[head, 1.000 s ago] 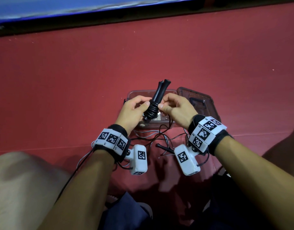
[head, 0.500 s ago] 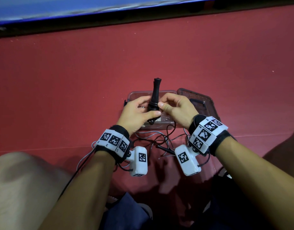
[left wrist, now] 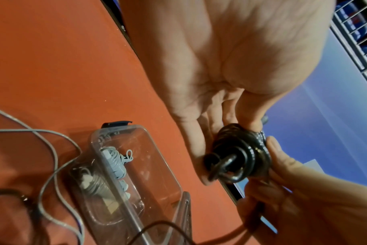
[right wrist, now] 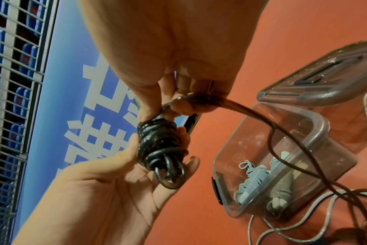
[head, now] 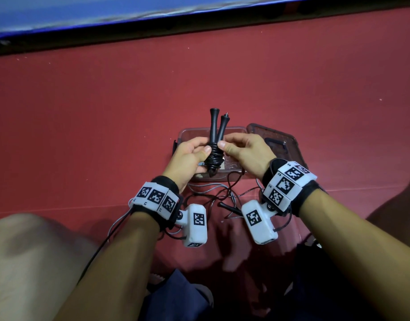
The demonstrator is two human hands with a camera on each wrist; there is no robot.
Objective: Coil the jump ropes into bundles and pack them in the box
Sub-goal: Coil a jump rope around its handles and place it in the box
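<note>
Jump ropes are spread over a red floor [head: 106, 112], which fills most of the head view up to a blue banner [head: 60, 10] along the far edge. On that floor sits a clear plastic box [head: 234, 130], directly beneath the hands, with its tinted lid [head: 280, 140] lying just beside it on the right. Inside the box lie two grey coiled rope bundles [right wrist: 253, 175] — side by side against the near wall. Loose grey rope [head: 211, 188] and black cord trail on the floor between the box and the wrists, where another black handle [head: 229, 208] lies.

Above the box, the left hand [head: 187, 158] grips the black jump rope bundle [head: 213, 156], thumb pressed on the coils and fingers curled behind. Its two black handles [head: 214, 126] stick up side by side. The right hand [head: 245, 151] pinches the free black cord [right wrist: 241, 107] at the top of the coils — the cord runs through its curled fingers and down past the box.
</note>
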